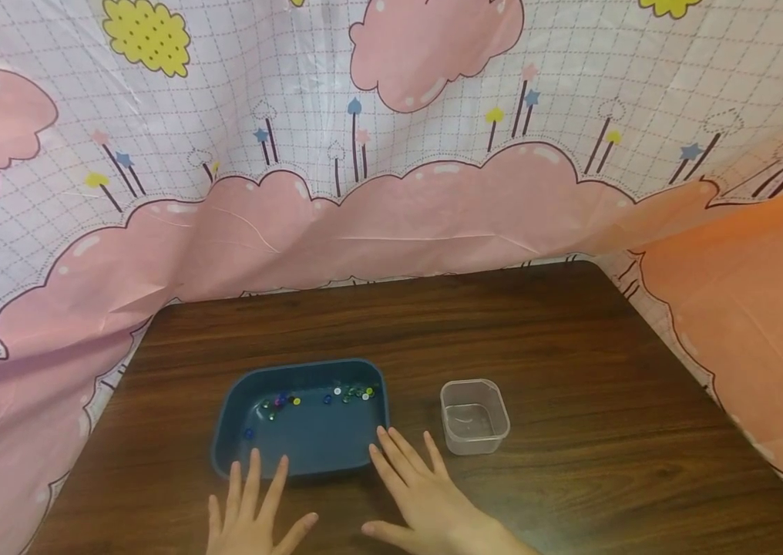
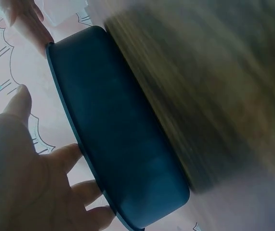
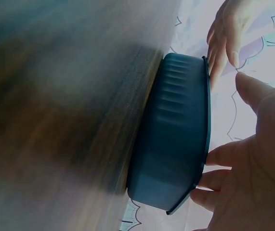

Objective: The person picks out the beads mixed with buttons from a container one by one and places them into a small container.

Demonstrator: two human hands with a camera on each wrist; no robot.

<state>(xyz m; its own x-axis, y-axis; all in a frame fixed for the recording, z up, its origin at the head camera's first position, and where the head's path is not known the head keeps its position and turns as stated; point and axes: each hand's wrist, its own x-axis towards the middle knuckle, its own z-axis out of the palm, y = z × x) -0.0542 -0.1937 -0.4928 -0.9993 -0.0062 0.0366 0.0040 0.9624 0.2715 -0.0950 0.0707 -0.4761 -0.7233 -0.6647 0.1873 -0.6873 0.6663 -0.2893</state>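
A dark blue tray (image 1: 308, 460) with rounded corners rests on the wooden table, small round beads (image 1: 357, 394) in several colours scattered on its floor. Over its near left rim my left hand (image 1: 244, 515) is spread, fingers straight and pointing away from me. Toward the tray's near right corner lies my right hand (image 1: 426, 493), its fingers also extended and spread apart. Neither hand holds anything. Both wrist views show fingertips right at the tray's rim. Just beyond the right hand's fingertips, a clear square plastic container (image 1: 475, 445) stands upright, nothing visible inside.
Dark wood grain covers the table (image 1: 572, 347), whose far corners are rounded. Behind and along its sides hangs a curtain (image 1: 391, 223) printed with pink clouds and a grid pattern. The clear container sits to the right of the tray with a gap between them.
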